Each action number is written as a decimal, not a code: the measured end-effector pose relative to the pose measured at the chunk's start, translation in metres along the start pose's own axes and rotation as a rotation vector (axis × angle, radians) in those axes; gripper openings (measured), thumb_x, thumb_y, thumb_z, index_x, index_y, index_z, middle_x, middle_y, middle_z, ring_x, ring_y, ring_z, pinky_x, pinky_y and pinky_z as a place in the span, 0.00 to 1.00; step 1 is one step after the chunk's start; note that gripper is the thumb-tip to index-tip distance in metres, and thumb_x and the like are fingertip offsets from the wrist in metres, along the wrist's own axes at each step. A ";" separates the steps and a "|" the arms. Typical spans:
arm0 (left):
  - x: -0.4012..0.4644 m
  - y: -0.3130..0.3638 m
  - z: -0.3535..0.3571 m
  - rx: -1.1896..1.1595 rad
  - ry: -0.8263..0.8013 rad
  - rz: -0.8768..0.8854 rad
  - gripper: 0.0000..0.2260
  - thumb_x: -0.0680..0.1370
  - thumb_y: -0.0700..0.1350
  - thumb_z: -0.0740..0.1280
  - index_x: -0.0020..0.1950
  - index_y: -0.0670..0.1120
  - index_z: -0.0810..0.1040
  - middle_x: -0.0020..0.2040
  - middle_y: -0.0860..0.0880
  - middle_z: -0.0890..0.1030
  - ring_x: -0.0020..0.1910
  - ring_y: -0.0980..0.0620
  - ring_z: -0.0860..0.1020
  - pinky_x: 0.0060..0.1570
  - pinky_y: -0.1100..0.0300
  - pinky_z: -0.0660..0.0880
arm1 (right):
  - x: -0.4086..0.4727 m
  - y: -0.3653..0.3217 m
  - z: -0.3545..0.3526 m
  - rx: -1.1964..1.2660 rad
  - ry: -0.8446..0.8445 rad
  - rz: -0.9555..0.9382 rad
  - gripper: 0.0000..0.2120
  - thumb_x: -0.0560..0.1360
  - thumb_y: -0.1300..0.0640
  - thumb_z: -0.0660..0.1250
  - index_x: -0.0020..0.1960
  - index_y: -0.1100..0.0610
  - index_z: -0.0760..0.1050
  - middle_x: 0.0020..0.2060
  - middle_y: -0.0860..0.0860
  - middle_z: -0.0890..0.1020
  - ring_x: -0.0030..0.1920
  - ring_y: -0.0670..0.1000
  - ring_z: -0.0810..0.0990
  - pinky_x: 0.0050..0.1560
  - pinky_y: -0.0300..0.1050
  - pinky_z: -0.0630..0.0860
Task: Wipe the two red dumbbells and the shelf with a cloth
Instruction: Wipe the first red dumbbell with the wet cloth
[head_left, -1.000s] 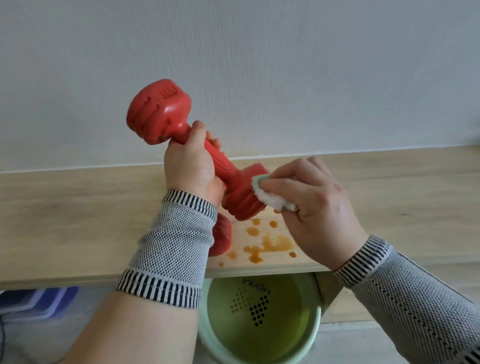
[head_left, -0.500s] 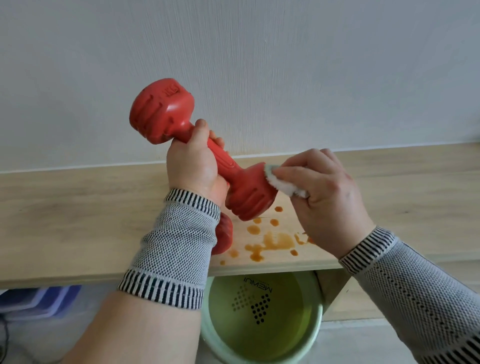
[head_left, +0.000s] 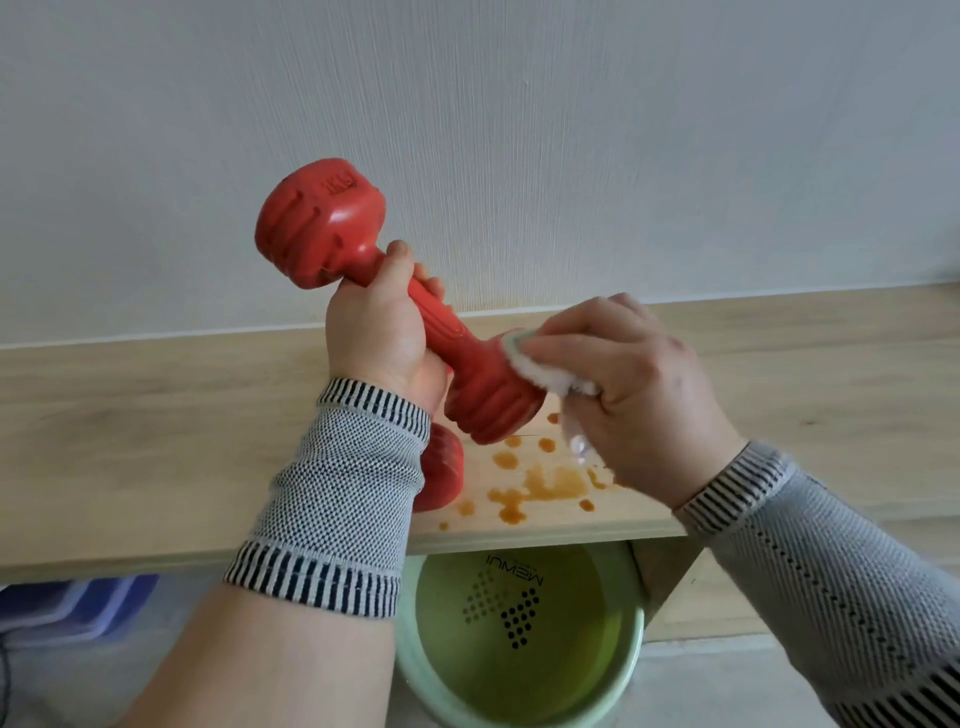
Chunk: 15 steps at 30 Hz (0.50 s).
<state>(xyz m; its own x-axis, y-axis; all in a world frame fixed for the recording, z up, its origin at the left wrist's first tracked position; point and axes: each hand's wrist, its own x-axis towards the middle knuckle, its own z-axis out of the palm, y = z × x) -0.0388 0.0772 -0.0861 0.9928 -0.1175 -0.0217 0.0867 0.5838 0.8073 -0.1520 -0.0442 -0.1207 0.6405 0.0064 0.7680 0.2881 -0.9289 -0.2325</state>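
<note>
Left hand (head_left: 374, 332) grips one ribbed red dumbbell (head_left: 457, 353), right hand (head_left: 639, 395) pinches fluffy white cloth (head_left: 540, 369) against it; second dumbbell (head_left: 441, 473) rests on wooden shelf (head_left: 156, 441).

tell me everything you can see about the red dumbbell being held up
The raised dumbbell is glossy red and looks plastic or rubber coated, with a ribbed handle and two chunky, grooved heads. Raised lettering marks the flat end of the upper head. It is tilted, upper head to the left near the wall, lower head down to the right just above the shelf. The left hand grips the handle; the right hand presses a white cloth against the lower head.
</note>
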 end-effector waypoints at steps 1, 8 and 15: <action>-0.001 0.000 0.000 0.010 -0.009 0.000 0.09 0.80 0.40 0.64 0.40 0.44 0.72 0.30 0.50 0.73 0.27 0.54 0.74 0.35 0.59 0.71 | 0.000 0.005 -0.001 -0.019 0.006 0.041 0.14 0.71 0.67 0.65 0.53 0.57 0.82 0.45 0.51 0.82 0.46 0.54 0.77 0.43 0.44 0.76; -0.002 -0.001 0.001 0.075 -0.064 0.029 0.08 0.80 0.40 0.64 0.41 0.45 0.72 0.30 0.50 0.73 0.29 0.53 0.74 0.36 0.57 0.70 | 0.002 -0.008 -0.001 0.003 -0.050 -0.040 0.15 0.70 0.68 0.63 0.51 0.57 0.83 0.45 0.51 0.82 0.45 0.55 0.77 0.43 0.45 0.76; 0.002 0.001 0.001 0.006 0.043 -0.017 0.10 0.80 0.40 0.64 0.38 0.45 0.72 0.28 0.52 0.73 0.26 0.55 0.74 0.32 0.61 0.72 | -0.001 -0.005 -0.005 0.031 -0.022 0.026 0.15 0.71 0.67 0.64 0.53 0.56 0.82 0.46 0.50 0.81 0.47 0.52 0.77 0.44 0.40 0.76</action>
<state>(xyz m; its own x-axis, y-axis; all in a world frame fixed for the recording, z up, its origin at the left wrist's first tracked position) -0.0371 0.0769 -0.0849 0.9939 -0.0926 -0.0605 0.1031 0.5771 0.8101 -0.1578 -0.0416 -0.1174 0.6636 -0.0095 0.7480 0.2927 -0.9169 -0.2714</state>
